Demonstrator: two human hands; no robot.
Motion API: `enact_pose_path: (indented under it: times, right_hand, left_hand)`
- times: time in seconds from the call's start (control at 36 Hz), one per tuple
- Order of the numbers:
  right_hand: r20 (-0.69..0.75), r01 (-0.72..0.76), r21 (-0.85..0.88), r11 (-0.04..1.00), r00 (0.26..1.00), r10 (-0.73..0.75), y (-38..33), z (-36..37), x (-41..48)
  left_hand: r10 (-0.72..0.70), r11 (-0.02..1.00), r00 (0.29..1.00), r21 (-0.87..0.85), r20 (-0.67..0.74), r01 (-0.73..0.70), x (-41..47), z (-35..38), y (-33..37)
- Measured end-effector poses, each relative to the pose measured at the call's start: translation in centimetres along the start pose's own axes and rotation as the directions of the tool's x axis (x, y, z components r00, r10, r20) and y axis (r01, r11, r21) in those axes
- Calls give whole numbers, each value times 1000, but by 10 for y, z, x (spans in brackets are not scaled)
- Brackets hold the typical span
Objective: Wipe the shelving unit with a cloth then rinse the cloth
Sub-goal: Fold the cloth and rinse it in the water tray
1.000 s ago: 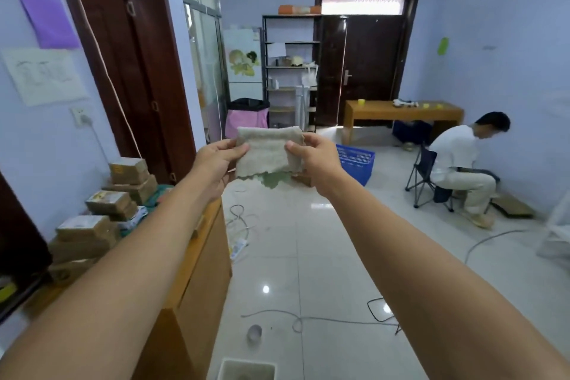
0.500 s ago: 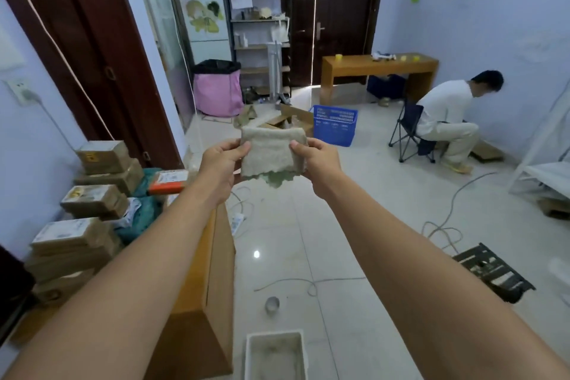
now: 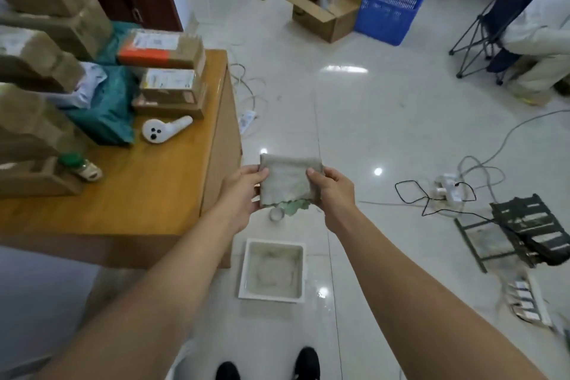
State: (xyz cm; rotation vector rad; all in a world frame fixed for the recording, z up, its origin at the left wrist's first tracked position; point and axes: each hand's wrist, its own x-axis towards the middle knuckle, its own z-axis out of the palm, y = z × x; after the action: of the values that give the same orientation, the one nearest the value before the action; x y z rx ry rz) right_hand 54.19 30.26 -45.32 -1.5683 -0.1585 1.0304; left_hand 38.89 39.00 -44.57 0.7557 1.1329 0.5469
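- Since the earlier frames, the view is tilting down from the far wall and doorway to the floor; the tall shelves at the back of the room are no longer showing, and the seated person is now only partly in view at the right edge.
- Both arms are staying stretched forward, and the cloth is remaining folded between the hands as before, now over the floor rather than before the far wall.
- The left hand is pinching the cloth's left edge, thumb on top, fingers curled shut behind it.
- The right hand is gripping the right edge likewise, closed on the fabric.
- The cloth is hanging in the air beside the desk corner, above and beyond the tub standing on the tiles near the person's feet.
- Progress: the cloth is looking grey and soiled, with a green layer showing at its lower edge, suggesting wiping is done or paused; this cannot be confirmed.
- Remaining, by judgement: rinsing, probably in the tub, which appears to be holding murky water.
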Motion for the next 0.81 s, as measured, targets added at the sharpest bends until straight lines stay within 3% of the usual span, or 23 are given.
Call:
enact_pose_path:
  times: [0.36,0.61,0.81]
  right_hand:
    - [-43,-290,-262,921,957,288,318,-30,171]
    - [-164,-371,-394,841,929,333,498,-44,266]
    - [-219,-397,-451,799,917,332,594,-52,310]
  left_hand:
    - [-196,968,944,102,-264,230,201,-96,-302]
    - [-225,939,915,175,-336,295,314,-149,-466]
    - [-202,880,890,322,-410,348,363,-173,-546]
